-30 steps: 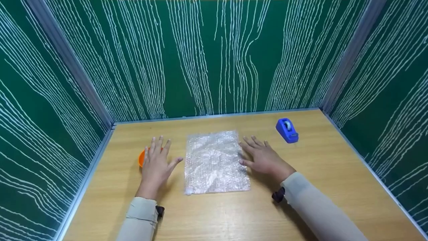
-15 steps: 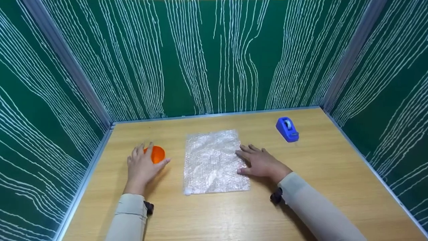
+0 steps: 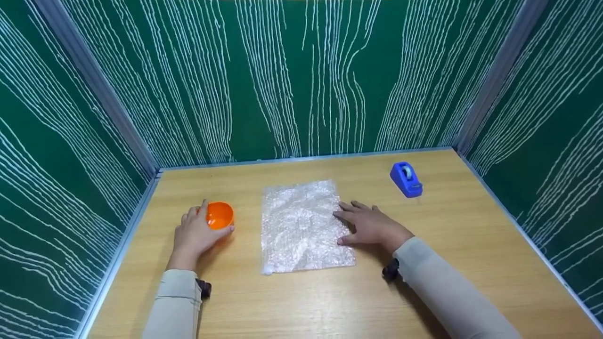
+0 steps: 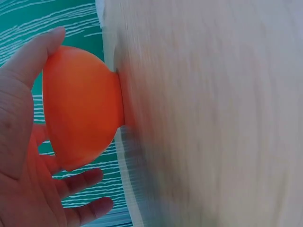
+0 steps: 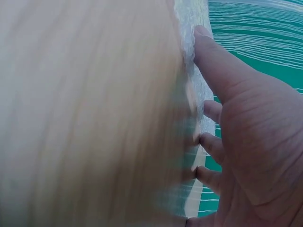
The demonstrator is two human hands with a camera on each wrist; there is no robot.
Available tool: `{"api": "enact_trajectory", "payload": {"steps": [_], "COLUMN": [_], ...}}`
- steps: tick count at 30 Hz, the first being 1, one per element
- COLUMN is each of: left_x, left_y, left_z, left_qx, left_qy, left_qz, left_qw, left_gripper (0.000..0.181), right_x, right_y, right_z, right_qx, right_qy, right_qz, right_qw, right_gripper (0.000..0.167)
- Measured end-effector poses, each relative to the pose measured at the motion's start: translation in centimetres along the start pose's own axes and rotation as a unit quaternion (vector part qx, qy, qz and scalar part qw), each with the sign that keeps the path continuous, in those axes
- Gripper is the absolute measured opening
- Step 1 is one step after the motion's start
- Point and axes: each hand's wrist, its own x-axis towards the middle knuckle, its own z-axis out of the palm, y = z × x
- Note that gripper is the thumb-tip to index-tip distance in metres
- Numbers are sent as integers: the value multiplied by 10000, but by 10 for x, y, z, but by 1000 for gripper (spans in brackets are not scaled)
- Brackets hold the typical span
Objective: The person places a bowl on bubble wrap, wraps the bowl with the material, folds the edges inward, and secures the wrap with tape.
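An orange bowl [image 3: 220, 215] stands upright on the left part of the table. My left hand [image 3: 194, 235] holds it from the left, thumb at the near side and fingers round the far side; in the left wrist view the bowl [image 4: 83, 109] sits between thumb and fingers, its foot at the table surface. A sheet of bubble wrap [image 3: 304, 228] lies flat in the middle. My right hand [image 3: 372, 227] rests at its right edge, fingers spread. The right wrist view shows thumb and fingertips of that hand [image 5: 255, 132] at the edge of the wrap [image 5: 201, 94].
A blue tape dispenser [image 3: 406, 180] stands at the back right of the wooden table [image 3: 301, 310]. Green walls with white wavy lines [image 3: 264, 70] rise behind the table and on both sides, with grey metal strips at the corners.
My left hand has moved left, from above the bowl to its left side, and now grips it. My right hand has shifted slightly nearer to me along the wrap's edge.
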Motion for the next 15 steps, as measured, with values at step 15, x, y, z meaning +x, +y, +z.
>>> {"api": "enact_trajectory", "payload": {"steps": [15], "left_x": [-3], "left_y": [13], "left_z": [-5], "left_qx": [-1049], "left_qy": [286], "left_qz": [-139], "left_qw": [9940], "left_gripper": [123], "right_x": [-1], "right_y": [0], "right_z": [-2], "right_qx": [46], "right_qy": [-57], "right_qz": [-7], "right_qw": [10000], "right_gripper": [101]}}
